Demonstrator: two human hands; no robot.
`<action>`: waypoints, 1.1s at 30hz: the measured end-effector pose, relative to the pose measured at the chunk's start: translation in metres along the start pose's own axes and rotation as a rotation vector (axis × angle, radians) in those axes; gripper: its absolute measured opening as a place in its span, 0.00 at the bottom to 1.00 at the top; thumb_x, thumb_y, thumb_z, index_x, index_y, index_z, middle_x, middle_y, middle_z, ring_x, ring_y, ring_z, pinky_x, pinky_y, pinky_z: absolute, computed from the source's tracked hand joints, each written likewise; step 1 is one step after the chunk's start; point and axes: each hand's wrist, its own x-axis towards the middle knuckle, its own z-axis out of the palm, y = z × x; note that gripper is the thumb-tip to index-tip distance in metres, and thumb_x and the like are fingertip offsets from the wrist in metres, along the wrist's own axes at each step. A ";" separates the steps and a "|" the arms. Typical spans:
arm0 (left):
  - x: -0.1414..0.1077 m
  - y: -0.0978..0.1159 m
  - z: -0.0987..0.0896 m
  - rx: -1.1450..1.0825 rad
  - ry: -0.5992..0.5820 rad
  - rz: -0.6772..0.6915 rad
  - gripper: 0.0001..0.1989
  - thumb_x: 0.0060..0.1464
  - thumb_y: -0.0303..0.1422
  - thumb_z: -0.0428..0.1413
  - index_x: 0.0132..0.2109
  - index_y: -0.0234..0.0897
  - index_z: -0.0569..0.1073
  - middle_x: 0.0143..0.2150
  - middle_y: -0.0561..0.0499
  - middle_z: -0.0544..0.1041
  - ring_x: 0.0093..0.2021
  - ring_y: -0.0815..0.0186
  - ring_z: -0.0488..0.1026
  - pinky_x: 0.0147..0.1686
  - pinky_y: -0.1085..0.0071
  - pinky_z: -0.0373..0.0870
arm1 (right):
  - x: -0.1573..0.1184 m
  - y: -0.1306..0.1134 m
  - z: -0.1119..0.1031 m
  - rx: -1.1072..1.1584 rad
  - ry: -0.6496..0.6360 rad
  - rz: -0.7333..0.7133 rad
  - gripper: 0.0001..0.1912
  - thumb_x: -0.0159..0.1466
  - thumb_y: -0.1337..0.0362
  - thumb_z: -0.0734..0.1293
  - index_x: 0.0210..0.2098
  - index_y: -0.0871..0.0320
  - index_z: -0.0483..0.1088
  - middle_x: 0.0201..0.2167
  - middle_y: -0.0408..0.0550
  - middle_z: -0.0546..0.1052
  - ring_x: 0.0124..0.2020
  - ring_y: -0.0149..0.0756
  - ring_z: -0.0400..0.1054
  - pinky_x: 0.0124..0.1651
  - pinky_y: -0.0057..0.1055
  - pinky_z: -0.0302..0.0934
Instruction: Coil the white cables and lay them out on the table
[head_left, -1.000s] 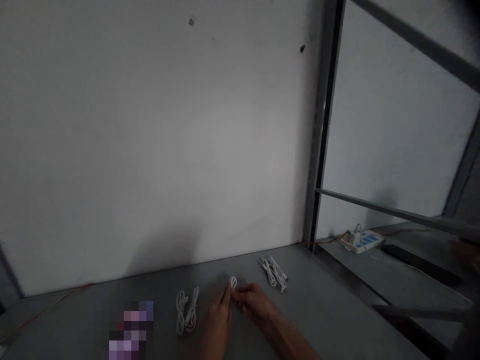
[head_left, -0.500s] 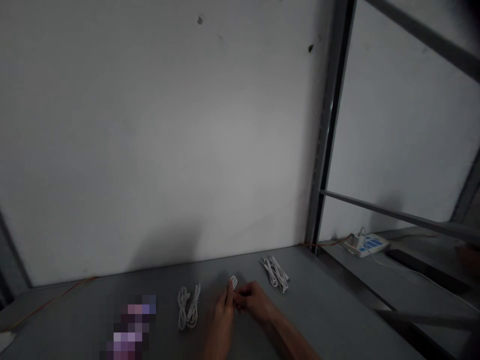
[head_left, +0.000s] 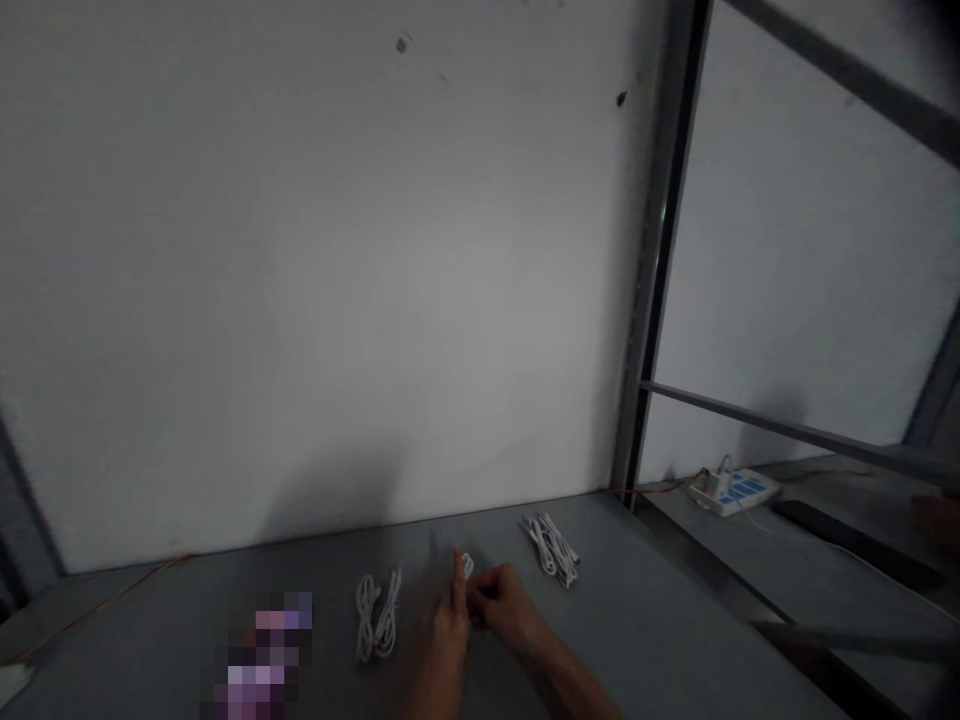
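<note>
Between my hands is a small coiled white cable (head_left: 469, 566), its looped end poking out above the fingers. My left hand (head_left: 450, 620) is closed around its lower part, index finger pointing up along it. My right hand (head_left: 504, 605) pinches at the same cable from the right, fingertips against the left hand. Most of the cable is hidden by the fingers. To the left lie two bundled white cables (head_left: 366, 620) side by side. Farther back on the right sit more bundled white cables (head_left: 553, 550).
A grey tabletop (head_left: 630, 620) meets a white wall. At left is a blurred-out pink and purple patch (head_left: 262, 660). A metal post (head_left: 652, 260) stands at right; beyond it are a power strip (head_left: 739, 490) and a dark flat object (head_left: 855, 543) on another surface.
My left index finger has straightened and risen beside the cable's loop. My right hand stays pinched at nearly the same spot. The other cables have not moved.
</note>
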 end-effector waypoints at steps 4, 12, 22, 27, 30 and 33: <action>0.000 0.002 0.003 0.095 -0.021 -0.018 0.27 0.58 0.28 0.41 0.63 0.40 0.64 0.45 0.43 0.80 0.40 0.57 0.78 0.43 0.68 0.72 | -0.001 -0.003 0.001 0.054 0.033 0.047 0.11 0.50 0.67 0.67 0.13 0.61 0.71 0.12 0.41 0.67 0.16 0.27 0.57 0.23 0.25 0.51; -0.005 0.004 -0.008 -0.101 -0.118 0.084 0.34 0.52 0.25 0.46 0.67 0.34 0.55 0.59 0.42 0.72 0.56 0.59 0.70 0.55 0.66 0.66 | 0.002 0.002 -0.002 0.198 0.122 0.172 0.07 0.46 0.68 0.68 0.14 0.60 0.73 0.13 0.41 0.70 0.17 0.27 0.58 0.24 0.25 0.52; 0.007 0.016 -0.032 -0.454 -0.172 -0.115 0.26 0.57 0.50 0.43 0.42 0.37 0.79 0.28 0.50 0.81 0.30 0.61 0.77 0.32 0.69 0.74 | 0.000 0.003 -0.001 -0.071 0.245 -0.095 0.09 0.52 0.64 0.67 0.18 0.61 0.72 0.16 0.43 0.70 0.20 0.31 0.62 0.26 0.27 0.56; 0.014 0.004 -0.026 -0.498 -0.192 -0.184 0.28 0.51 0.57 0.47 0.26 0.37 0.76 0.19 0.52 0.74 0.23 0.63 0.73 0.23 0.72 0.69 | -0.005 -0.001 0.004 -0.328 0.181 -0.308 0.10 0.54 0.71 0.62 0.19 0.62 0.72 0.18 0.44 0.71 0.22 0.30 0.64 0.26 0.24 0.56; 0.018 -0.001 -0.022 -0.599 -0.214 -0.196 0.29 0.43 0.60 0.52 0.25 0.36 0.74 0.19 0.52 0.72 0.23 0.63 0.72 0.21 0.71 0.66 | -0.007 -0.005 0.003 -0.396 0.187 -0.369 0.11 0.53 0.73 0.61 0.21 0.63 0.73 0.19 0.44 0.72 0.22 0.29 0.64 0.26 0.23 0.55; 0.020 -0.003 -0.021 -0.735 -0.269 -0.238 0.28 0.40 0.60 0.56 0.27 0.37 0.75 0.23 0.50 0.74 0.25 0.62 0.73 0.23 0.70 0.69 | -0.008 -0.007 0.001 -0.385 0.170 -0.396 0.12 0.56 0.71 0.61 0.21 0.64 0.73 0.19 0.45 0.73 0.21 0.29 0.64 0.25 0.22 0.55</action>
